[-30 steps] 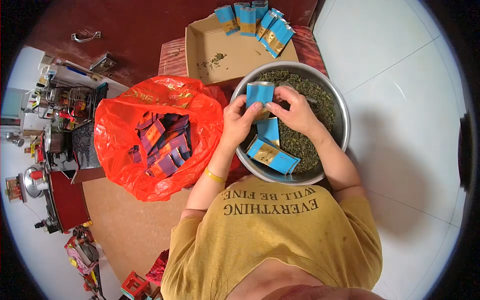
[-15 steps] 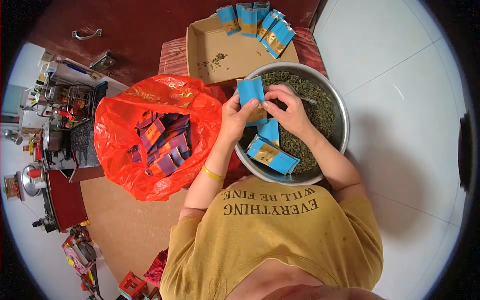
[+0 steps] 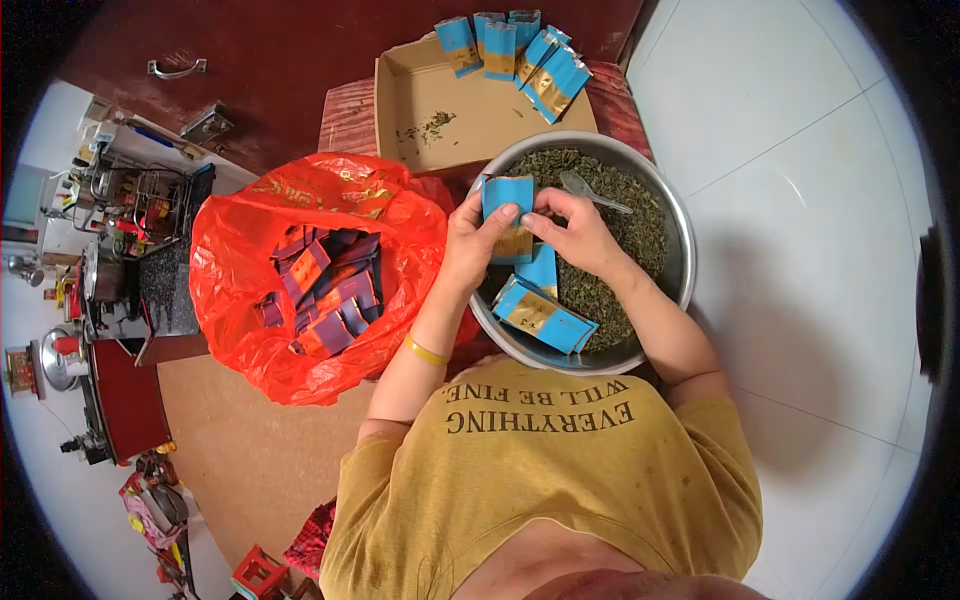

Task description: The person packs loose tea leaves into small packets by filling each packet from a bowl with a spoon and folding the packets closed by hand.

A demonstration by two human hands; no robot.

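A blue and gold packet (image 3: 514, 192) is upright between both hands, over the left part of a metal bowl (image 3: 686, 250). My left hand (image 3: 472, 240) grips its left side, thumb across the front. My right hand (image 3: 573, 230) pinches the packet's right edge with thumb and fingers. Dried green leaves (image 3: 630, 240) fill much of the bowl, and a clear plastic scoop (image 3: 598, 194) lies on them. Below the hands, more blue and gold packets (image 3: 545, 314) rest in the bowl.
Left of the bowl sits an open red plastic bag (image 3: 235, 290) of purple and orange packets (image 3: 335, 290). Behind it, a cardboard tray (image 3: 400, 100) holds leaf crumbs, with several blue packets (image 3: 498, 50) at its far edge. A kitchen counter (image 3: 170, 285) is at far left.
The packet has come down slightly and its top is now less raised. My right hand's fingers have shifted down, and the scoop shows more fully behind them.
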